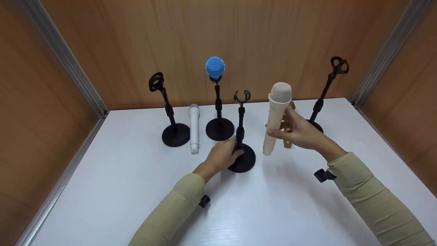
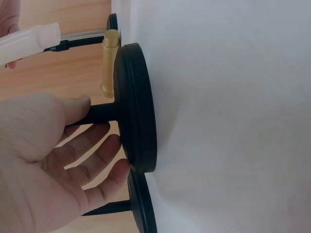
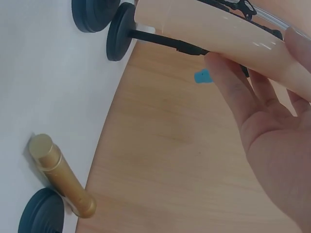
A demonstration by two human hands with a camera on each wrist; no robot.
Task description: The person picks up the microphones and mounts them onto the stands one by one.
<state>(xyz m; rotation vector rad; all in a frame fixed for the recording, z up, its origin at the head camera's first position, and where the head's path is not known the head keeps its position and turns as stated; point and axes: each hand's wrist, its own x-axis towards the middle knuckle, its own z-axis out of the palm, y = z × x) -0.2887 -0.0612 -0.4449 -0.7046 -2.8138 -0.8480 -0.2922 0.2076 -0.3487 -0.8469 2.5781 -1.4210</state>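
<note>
My right hand (image 1: 302, 132) holds a cream microphone (image 1: 276, 114) by its body, above the table, with its mesh head upward. In the right wrist view, thumb and fingers wrap the microphone's smooth handle (image 3: 214, 34). My left hand (image 1: 220, 155) grips the lower pole of a black desktop microphone stand (image 1: 240, 131) just above its round base (image 2: 138, 107). The open clip (image 1: 242, 97) on top of that stand holds nothing. The microphone is to the right of this stand, apart from it. A gold microphone (image 3: 68, 182) lies on the table, partly hidden behind my right hand in the head view.
Behind, a stand (image 1: 219, 106) carries a blue-headed microphone (image 1: 215, 67). A white microphone (image 1: 194, 128) lies beside the left stand (image 1: 169, 111). Another stand (image 1: 319, 104) is at the back right. Wooden panels (image 1: 218, 30) enclose the white table (image 1: 112, 177) at the back and sides.
</note>
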